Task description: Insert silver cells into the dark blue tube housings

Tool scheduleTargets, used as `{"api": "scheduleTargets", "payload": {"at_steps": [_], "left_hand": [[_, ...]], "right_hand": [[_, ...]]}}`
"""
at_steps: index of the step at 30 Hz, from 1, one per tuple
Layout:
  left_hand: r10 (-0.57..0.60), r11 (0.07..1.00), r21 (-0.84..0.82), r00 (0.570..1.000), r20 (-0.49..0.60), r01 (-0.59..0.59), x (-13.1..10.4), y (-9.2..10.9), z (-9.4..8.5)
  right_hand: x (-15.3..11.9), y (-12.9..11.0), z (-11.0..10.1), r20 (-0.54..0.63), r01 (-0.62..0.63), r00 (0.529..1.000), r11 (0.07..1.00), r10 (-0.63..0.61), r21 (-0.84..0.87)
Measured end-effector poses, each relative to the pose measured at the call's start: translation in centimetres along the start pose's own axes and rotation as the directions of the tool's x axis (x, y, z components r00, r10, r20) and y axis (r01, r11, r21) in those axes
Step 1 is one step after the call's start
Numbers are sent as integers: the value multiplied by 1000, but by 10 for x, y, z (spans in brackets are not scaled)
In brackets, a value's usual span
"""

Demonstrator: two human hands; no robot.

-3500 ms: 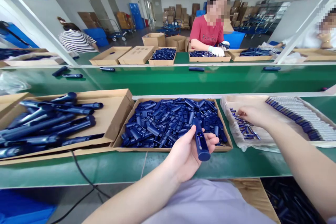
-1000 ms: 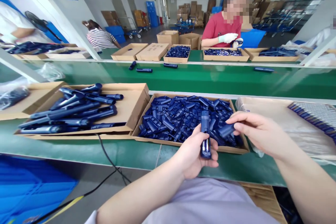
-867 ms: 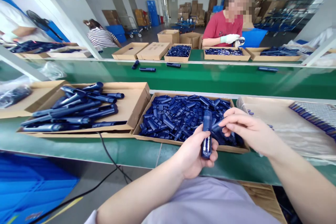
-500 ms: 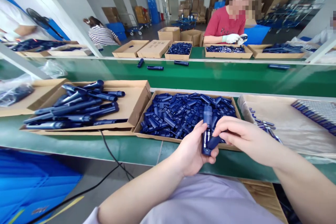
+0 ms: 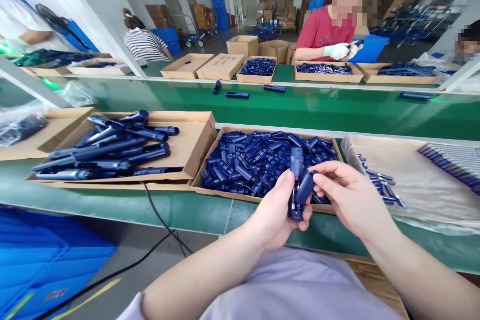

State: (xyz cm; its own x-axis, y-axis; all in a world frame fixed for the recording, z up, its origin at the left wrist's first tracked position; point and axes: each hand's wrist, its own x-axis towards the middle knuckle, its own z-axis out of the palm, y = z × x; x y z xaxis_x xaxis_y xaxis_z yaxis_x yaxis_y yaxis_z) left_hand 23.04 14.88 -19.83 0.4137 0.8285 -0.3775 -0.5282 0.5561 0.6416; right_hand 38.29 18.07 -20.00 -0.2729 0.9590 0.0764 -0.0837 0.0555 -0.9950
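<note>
Wrapped in my left hand (image 5: 279,212) is a dark blue tube (image 5: 296,162), held upright with its open side showing shiny batteries (image 5: 294,195). My right hand (image 5: 333,182) pinches the upper end of a small blue cover (image 5: 306,188), which lies slantwise over the tube's opening. Both hands are above the front edge of a cardboard tray (image 5: 225,191) heaped with small blue covers (image 5: 243,160).
At the left, a cardboard tray (image 5: 187,160) holds several blue tubes (image 5: 108,152). A lined tray (image 5: 423,195) with batteries (image 5: 386,185) stands at the right. Beyond runs a green belt (image 5: 180,102) carrying several tubes; a person in red (image 5: 326,30) sits behind it.
My right hand has moved slightly up and right, and the cover's upper end has swung upward, making it steeper. Tubes on the belt have shifted right.
</note>
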Motion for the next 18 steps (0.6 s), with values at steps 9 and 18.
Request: {"api": "scheduleTargets", "payload": {"at_steps": [9, 18], "left_hand": [[39, 999, 25, 999, 12, -39, 2, -2, -2], [12, 998, 68, 1000, -3, -12, 2, -1, -1]], "right_hand": [[-10, -11, 4, 12, -73, 997, 974, 78, -213], [-8, -8, 12, 105, 381, 878, 548, -467, -745]]}}
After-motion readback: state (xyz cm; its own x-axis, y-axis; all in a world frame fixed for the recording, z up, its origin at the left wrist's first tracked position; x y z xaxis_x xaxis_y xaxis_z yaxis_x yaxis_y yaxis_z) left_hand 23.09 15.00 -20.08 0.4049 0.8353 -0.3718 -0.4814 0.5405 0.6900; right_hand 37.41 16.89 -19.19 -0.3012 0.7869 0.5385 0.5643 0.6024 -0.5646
